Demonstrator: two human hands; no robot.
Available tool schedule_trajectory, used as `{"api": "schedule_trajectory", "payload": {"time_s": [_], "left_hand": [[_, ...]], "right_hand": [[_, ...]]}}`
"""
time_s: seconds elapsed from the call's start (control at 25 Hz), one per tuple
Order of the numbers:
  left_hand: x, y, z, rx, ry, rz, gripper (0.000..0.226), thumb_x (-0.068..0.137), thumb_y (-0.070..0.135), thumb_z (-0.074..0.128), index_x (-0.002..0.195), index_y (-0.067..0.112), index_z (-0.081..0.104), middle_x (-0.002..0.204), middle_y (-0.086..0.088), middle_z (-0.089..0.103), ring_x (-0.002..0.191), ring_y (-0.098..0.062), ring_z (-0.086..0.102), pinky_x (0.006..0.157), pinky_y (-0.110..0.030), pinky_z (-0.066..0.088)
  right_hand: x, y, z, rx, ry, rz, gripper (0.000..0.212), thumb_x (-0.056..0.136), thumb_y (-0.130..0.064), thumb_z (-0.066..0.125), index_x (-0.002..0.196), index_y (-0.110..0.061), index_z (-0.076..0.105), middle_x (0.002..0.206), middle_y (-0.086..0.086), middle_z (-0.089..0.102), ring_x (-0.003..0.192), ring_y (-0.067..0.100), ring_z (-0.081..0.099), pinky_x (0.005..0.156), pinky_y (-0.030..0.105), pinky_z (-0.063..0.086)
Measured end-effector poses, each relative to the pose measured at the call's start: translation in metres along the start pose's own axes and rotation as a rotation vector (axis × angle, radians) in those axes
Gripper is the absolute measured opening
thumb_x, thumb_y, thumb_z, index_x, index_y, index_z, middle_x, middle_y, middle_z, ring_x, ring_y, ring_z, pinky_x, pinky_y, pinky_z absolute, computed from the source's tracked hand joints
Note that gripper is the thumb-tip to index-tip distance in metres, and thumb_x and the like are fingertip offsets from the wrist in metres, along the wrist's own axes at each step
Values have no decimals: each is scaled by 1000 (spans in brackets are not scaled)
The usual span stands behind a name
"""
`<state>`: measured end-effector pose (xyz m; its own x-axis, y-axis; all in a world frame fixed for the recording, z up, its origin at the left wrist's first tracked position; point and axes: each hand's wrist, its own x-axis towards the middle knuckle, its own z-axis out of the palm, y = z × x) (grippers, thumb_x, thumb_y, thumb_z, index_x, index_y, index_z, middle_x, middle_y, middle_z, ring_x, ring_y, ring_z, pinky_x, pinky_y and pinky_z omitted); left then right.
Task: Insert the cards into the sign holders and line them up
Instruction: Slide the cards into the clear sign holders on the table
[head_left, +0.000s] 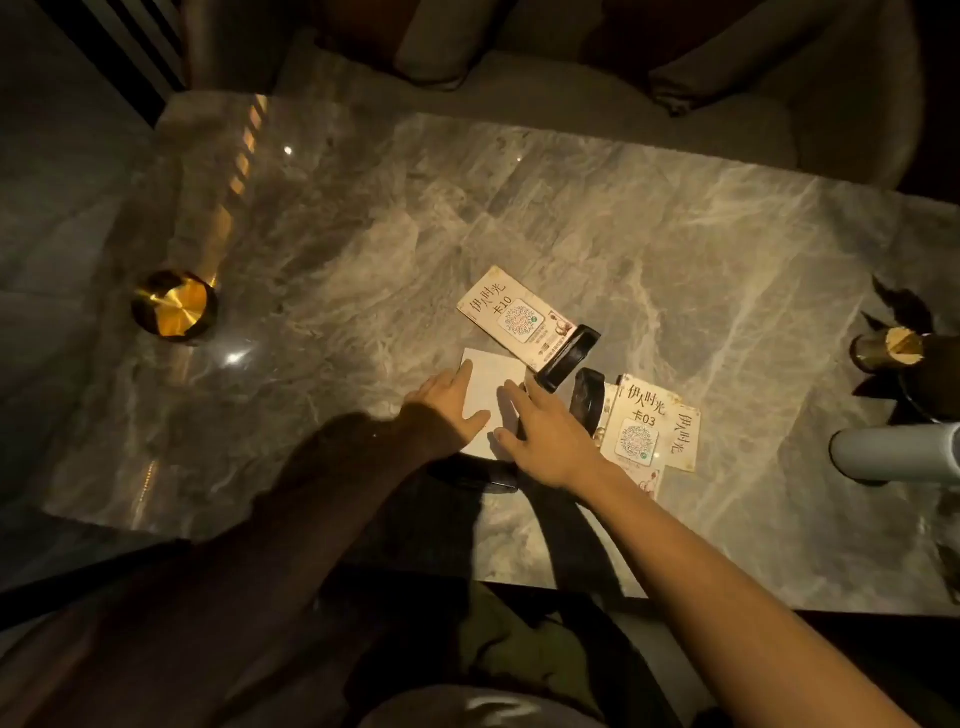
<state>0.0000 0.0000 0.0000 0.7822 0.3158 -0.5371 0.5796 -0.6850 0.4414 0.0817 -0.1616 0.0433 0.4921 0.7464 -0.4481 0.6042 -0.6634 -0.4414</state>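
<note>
A blank white card is pressed flat on the bench under the open left hand and right hand, nothing gripped; next it must be picked up and slid into a sign holder.

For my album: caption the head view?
Both hands press a blank card on the marble table.
</note>
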Motion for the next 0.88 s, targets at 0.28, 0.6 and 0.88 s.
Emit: {"api": "schedule_trajectory", "payload": {"time_s": [0.28, 0.6, 0.88], "left_hand": [[-2, -11, 4, -528, 62, -234, 42, 91, 15, 68, 129, -1, 58, 118, -16, 68, 111, -33, 65, 97, -41, 54], [-26, 2, -21, -947, -16, -117, 25, 86, 0, 71, 109, 11, 71, 84, -2, 75, 73, -13, 74, 64, -27, 61], [-32, 3, -25, -924, -13, 122, 27, 81, 5, 74, 105, 18, 77, 87, -3, 76, 82, -15, 74, 72, -26, 59]], "right_hand": [[-4, -9, 29, 169, -37, 132, 40, 96, -30, 60, 129, -13, 45, 129, 7, 49, 107, 25, 55, 85, 32, 48], [-2, -39, 14, 884, 24, 385, 40, 98, -33, 52, 134, -15, 53, 139, 5, 55, 124, 22, 55, 108, 42, 45], [17, -60, -9, 1404, 214, 433, 22, 98, -26, 60, 114, -12, 67, 111, 15, 73, 99, 27, 73, 86, 43, 60]]}}
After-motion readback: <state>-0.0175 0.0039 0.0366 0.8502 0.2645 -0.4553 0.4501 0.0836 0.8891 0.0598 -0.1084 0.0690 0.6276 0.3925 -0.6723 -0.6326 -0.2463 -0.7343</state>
